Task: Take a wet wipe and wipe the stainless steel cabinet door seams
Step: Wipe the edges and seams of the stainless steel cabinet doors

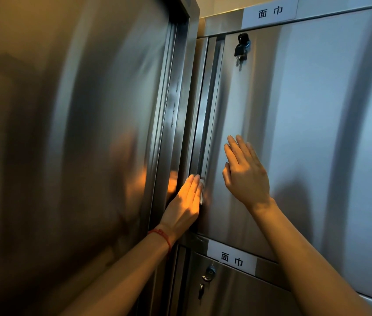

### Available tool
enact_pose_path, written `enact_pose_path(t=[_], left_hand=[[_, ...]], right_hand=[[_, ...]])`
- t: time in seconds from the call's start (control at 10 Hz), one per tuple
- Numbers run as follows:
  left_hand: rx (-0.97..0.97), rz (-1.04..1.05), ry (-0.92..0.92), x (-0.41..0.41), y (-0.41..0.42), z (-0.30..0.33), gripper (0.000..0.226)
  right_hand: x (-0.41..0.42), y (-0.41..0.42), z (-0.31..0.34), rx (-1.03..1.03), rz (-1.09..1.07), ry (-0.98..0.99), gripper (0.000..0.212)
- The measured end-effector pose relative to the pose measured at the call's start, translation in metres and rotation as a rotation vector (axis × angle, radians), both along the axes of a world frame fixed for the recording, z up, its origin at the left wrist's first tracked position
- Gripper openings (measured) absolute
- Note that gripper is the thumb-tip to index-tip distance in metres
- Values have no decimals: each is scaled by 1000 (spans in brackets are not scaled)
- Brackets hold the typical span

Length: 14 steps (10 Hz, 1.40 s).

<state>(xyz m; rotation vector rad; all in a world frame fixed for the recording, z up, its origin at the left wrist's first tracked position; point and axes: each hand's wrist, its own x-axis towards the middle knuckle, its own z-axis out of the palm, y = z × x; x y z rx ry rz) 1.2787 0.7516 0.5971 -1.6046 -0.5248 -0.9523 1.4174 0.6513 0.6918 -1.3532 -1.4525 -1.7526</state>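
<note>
The left hand [186, 199] presses a white wet wipe [201, 190] with straight fingers into the vertical seam [203, 133] of the brushed stainless steel cabinet door [294, 133]. The right hand [245, 174] lies flat and open on that door, below a black key [240, 47] in its lock. A white label [231, 258] sits underneath.

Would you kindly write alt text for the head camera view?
A left hand presses a white wet wipe with straight fingers into the vertical seam of a stainless steel cabinet door, while the right hand rests flat on it. A key hangs in its lock above.
</note>
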Motion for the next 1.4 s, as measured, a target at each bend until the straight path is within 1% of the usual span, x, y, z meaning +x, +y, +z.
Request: enact_pose_path(t=[0.1, 0.2, 0.4, 0.6, 0.8, 0.9, 1.0, 1.2, 1.4], left_hand=[[-9, 82, -3, 4, 2, -1, 55], [-16, 117, -23, 4, 2, -2, 57], [-27, 63, -25, 1, 0, -8, 59], [-5, -24, -18, 0, -1, -13, 49], [-36, -62, -9, -3, 0, -9, 54], [-3, -78, -29, 0, 1, 1, 44], [12, -89, -45, 1, 0, 18, 42], [10, -46, -48, 2, 0, 45, 46], [38, -21, -72, 6, 3, 69, 41]], right_hand=[[0, 0, 0, 0, -4, 0, 46], [0, 0, 0, 0, -6, -2, 46], [0, 0, 0, -7, 2, 8, 46], [0, 0, 0, -10, 12, 16, 46], [0, 1, 0, -12, 7, 15, 46], [0, 0, 0, -15, 0, 14, 47], [0, 0, 0, -13, -3, 13, 46], [-1, -1, 0, -4, -2, 15, 46], [-1, -1, 1, -2, 2, 17, 46]])
